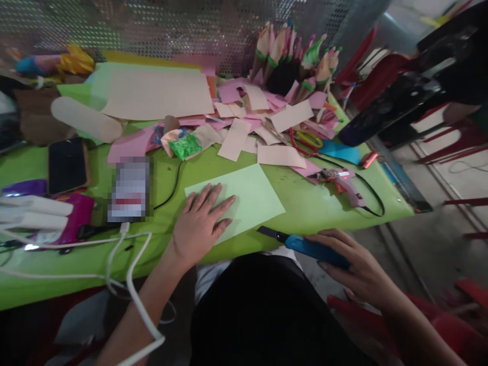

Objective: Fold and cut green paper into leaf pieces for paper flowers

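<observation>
My left hand (204, 221) lies flat with fingers spread on a pale green sheet of paper (255, 195), near the front edge of the green table (160, 254). In my right hand (351, 267) is a blue box cutter (305, 246), my fingers wrapped round its handle. Its dark blade is out and points left, close to the sheet's lower right side. A pink glue gun (343, 183) with a black cord lies to the right of the sheet. Cut pieces of pale paper (280, 156) lie behind the sheet.
Scissors with red and yellow handles (307, 140) rest among paper scraps. Large paper sheets (160, 91) and paper flower buds (274, 46) stand farther back. On the left are a charging phone (130, 190), a dark phone (67, 165) and white cables (131, 274). Red chairs (453, 132) stand at the right.
</observation>
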The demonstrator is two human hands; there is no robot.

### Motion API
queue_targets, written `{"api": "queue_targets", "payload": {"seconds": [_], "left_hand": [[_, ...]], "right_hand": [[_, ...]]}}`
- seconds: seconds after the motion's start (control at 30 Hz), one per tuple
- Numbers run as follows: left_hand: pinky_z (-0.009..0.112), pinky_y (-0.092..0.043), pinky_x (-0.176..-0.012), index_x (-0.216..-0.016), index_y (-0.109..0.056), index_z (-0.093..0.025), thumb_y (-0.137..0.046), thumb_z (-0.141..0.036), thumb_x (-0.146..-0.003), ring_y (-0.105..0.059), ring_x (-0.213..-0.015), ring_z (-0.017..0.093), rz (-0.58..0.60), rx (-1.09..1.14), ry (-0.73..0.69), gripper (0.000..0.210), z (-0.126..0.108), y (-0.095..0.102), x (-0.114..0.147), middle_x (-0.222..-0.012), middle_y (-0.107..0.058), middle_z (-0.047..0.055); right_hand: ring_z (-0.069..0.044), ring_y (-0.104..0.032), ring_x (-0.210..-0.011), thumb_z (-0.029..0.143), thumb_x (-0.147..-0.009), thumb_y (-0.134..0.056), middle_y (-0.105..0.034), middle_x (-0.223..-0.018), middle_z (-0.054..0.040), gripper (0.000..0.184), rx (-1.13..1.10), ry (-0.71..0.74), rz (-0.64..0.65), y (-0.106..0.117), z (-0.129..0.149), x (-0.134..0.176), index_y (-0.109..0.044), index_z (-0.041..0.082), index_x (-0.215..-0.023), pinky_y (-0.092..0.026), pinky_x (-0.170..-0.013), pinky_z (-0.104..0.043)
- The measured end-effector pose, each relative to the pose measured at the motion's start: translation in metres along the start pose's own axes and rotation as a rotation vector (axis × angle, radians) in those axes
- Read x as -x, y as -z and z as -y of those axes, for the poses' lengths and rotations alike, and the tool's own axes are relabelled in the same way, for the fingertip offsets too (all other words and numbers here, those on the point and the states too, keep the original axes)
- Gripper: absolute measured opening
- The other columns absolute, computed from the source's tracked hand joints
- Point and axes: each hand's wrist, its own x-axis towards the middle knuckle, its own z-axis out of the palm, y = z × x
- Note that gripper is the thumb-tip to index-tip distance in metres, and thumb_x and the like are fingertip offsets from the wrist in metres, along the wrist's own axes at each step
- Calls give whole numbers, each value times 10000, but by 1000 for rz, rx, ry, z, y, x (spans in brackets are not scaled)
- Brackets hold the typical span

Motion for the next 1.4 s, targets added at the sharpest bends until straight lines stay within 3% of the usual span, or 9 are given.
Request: {"api": "queue_targets", "payload": {"seconds": [0.2, 0.77, 1.1, 1.4], "left_hand": [[508, -310, -1130, -1465, -407, -326, -379, -404, -982, -332, -1439, 295, -31, -46, -19, 491, 2, -4, -1, -1566, -360, 59], [514, -315, -1117, -1456, -426, -327, -367, -392, -978, -360, -1422, 309, -70, -41, -30, 485, 5, -6, -1, -1562, -366, 59], [514, -308, -1128, -1455, -427, -331, -381, -410, -972, -343, -1433, 305, -70, -20, -21, 492, 4, -6, 0, -1562, -366, 56], [514, -304, -1147, -1470, -395, -338, -369, -357, -987, -302, -1454, 285, -13, -9, 7, 484, -3, 0, -1, -1567, -358, 42]], "right_hand": [[-219, -636, -969, 221, -870, -563, -607, -1089, -68, 389, 90, -106, -138, 11, -21, 15, -590, 292, -1251, -535, -816, -326], [-230, -639, -981, 217, -865, -554, -612, -1094, -86, 390, 107, -120, -169, 9, -32, 18, -588, 259, -1251, -532, -822, -341], [-221, -625, -1013, 210, -893, -539, -584, -1132, -80, 399, 76, -115, -113, 4, -20, 7, -544, 273, -1287, -529, -846, -336], [-209, -636, -1010, 175, -904, -494, -579, -1149, -92, 420, 39, 4, -26, -24, 15, -17, -511, 274, -1312, -548, -837, -330]]}}
